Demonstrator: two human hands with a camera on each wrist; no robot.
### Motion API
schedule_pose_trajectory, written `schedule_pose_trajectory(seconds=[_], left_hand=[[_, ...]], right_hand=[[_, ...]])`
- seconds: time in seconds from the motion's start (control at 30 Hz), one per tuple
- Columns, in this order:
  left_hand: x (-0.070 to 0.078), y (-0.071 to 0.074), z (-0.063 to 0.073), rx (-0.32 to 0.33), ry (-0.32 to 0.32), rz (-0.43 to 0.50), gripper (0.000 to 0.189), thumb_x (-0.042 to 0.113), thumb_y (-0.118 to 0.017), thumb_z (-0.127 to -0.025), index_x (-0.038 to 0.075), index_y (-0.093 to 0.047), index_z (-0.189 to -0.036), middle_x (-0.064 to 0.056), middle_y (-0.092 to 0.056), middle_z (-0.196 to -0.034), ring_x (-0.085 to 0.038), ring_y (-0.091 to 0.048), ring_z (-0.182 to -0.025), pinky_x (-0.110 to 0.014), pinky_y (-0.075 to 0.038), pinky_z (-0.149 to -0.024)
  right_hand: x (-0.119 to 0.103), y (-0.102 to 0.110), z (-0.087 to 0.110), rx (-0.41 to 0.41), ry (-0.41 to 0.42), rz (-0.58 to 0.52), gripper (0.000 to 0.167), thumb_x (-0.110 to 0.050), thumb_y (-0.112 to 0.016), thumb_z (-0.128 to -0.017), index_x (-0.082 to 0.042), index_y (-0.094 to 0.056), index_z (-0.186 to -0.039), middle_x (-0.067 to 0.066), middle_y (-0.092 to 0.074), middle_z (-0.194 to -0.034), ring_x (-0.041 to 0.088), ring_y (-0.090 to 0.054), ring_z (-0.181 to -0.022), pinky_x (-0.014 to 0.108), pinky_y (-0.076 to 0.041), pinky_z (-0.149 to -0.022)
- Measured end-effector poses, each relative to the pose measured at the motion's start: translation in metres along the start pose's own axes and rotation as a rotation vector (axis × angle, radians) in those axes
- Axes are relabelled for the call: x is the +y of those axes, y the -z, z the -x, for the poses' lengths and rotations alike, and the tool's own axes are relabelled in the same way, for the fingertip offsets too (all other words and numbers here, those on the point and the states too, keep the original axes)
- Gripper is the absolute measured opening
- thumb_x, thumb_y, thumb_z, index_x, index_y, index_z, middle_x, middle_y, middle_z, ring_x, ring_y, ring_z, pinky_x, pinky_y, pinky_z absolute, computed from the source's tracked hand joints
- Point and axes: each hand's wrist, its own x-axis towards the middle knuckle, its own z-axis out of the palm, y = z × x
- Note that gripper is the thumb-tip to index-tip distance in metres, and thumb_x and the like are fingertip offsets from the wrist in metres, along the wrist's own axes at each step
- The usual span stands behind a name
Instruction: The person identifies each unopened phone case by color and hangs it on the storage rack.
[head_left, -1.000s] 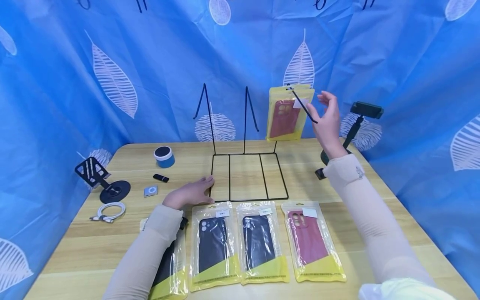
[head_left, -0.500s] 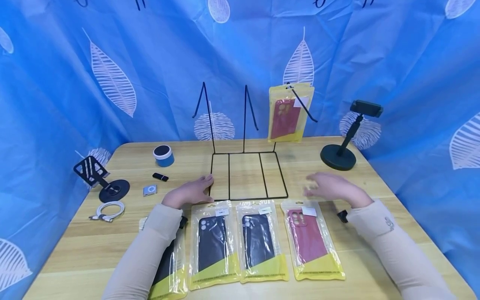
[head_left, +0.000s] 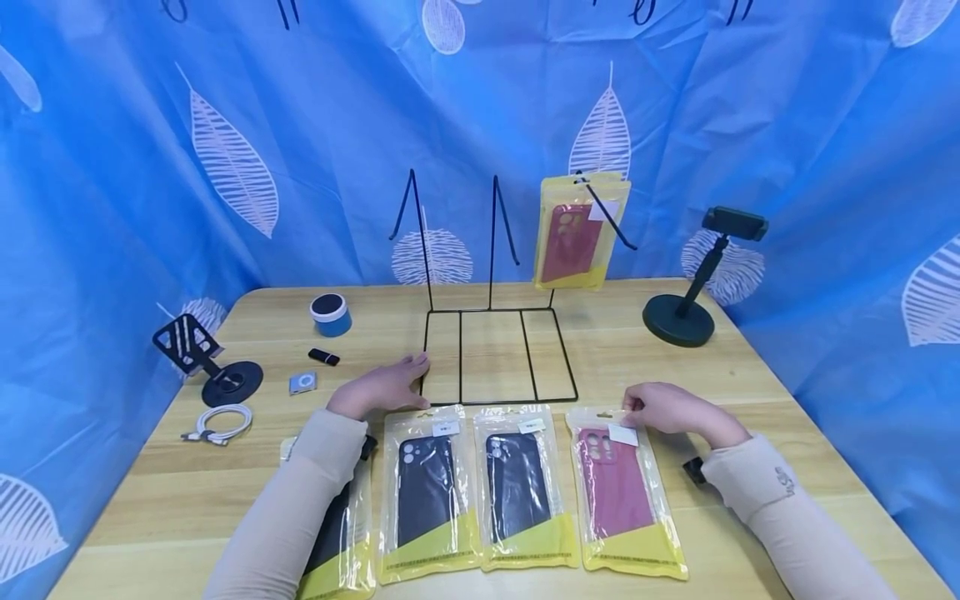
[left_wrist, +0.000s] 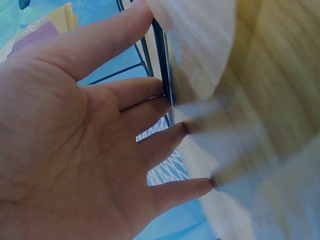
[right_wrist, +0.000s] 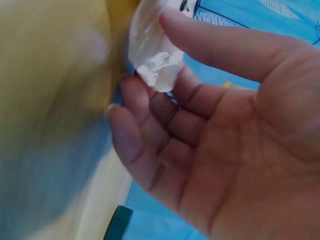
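Observation:
My right hand (head_left: 678, 412) pinches the top right corner of a clear and yellow pouch with a dark pink phone case (head_left: 617, 487). In the right wrist view, the thumb lies on the crinkled plastic (right_wrist: 160, 65) with the fingers curled behind it. My left hand (head_left: 382, 388), fingers spread and nearly straight, rests at the front left corner of the black wire rack (head_left: 491, 309). Its thumb and fingertips touch down around the rack's wire (left_wrist: 160, 60) in the left wrist view. A packaged red phone case (head_left: 572, 242) hangs from the rack's right hook.
Packaged black phone cases (head_left: 425, 492) lie in a row, the leftmost partly under the left sleeve. At left are a phone stand (head_left: 225, 382), a white cable (head_left: 225, 423), a small music player (head_left: 302, 382) and a blue jar (head_left: 331, 315). A dark green phone holder (head_left: 678, 319) stands right.
The right hand has come down from the hanging pouch at the right hook and taken hold of the dark pink phone case's pouch on the table. The left hand has stayed put.

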Motion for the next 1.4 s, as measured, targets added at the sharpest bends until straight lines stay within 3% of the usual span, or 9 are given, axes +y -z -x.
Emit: schedule_pose_trajectory(seconds=[0.27,0.5,0.8,0.97,1.1,1.4], left_hand=[[-0.002,-0.003,-0.002,-0.003,-0.007,-0.006,0.082,0.039,-0.061,-0.097,0.008,-0.017,-0.159,-0.010,-0.007,-0.167,-0.036,-0.009,-0.154,-0.063,-0.009,-0.122],[-0.001,-0.001,0.001,0.003,0.005,-0.006,0.081,0.038,-0.061,-0.098,0.008,-0.017,-0.159,-0.011,-0.008,-0.167,-0.037,-0.010,-0.153,-0.063,-0.010,-0.122],[-0.002,0.001,0.002,0.011,-0.004,0.006,0.082,0.038,-0.062,-0.097,0.007,-0.018,-0.159,-0.013,-0.009,-0.167,-0.038,-0.011,-0.153,-0.063,-0.012,-0.121],[-0.003,0.000,0.001,0.016,-0.014,-0.001,0.082,0.038,-0.062,-0.097,0.006,-0.019,-0.158,-0.014,-0.010,-0.167,-0.038,-0.011,-0.153,-0.063,-0.011,-0.121],[-0.004,0.000,0.000,0.017,-0.018,0.000,0.082,0.038,-0.062,-0.097,0.006,-0.018,-0.158,-0.013,-0.009,-0.167,-0.037,-0.011,-0.153,-0.062,-0.012,-0.122],[-0.003,-0.001,0.002,0.024,-0.025,0.013,0.083,0.038,-0.063,-0.096,0.007,-0.019,-0.158,-0.012,-0.010,-0.167,-0.037,-0.011,-0.153,-0.063,-0.010,-0.121]], right_hand=[[0.006,0.015,0.010,0.091,0.093,-0.127,0.012,-0.022,-0.061,-0.098,-0.013,-0.060,-0.091,-0.001,-0.055,-0.074,0.015,-0.050,-0.064,0.028,-0.043,-0.056],[-0.022,0.038,0.029,0.229,0.142,-0.164,0.013,-0.026,-0.062,-0.099,-0.013,-0.060,-0.098,0.000,-0.064,-0.083,0.018,-0.058,-0.076,0.030,-0.052,-0.067],[-0.065,0.053,0.055,0.387,0.211,-0.072,0.008,-0.028,-0.067,-0.096,-0.021,-0.065,-0.099,-0.003,-0.072,-0.093,0.013,-0.063,-0.082,0.026,-0.054,-0.071],[-0.080,0.057,0.063,0.483,0.311,-0.039,0.003,-0.021,-0.068,-0.095,-0.023,-0.067,-0.097,-0.006,-0.071,-0.091,0.008,-0.064,-0.078,0.024,-0.054,-0.069],[-0.093,0.062,0.064,0.566,0.410,-0.020,0.007,-0.016,-0.069,-0.094,-0.023,-0.068,-0.097,-0.009,-0.070,-0.085,0.003,-0.063,-0.072,0.023,-0.054,-0.066],[-0.124,0.070,0.051,0.703,0.521,0.049,0.011,-0.009,-0.072,-0.090,-0.016,-0.070,-0.099,-0.005,-0.074,-0.087,0.006,-0.067,-0.073,0.024,-0.057,-0.066]])
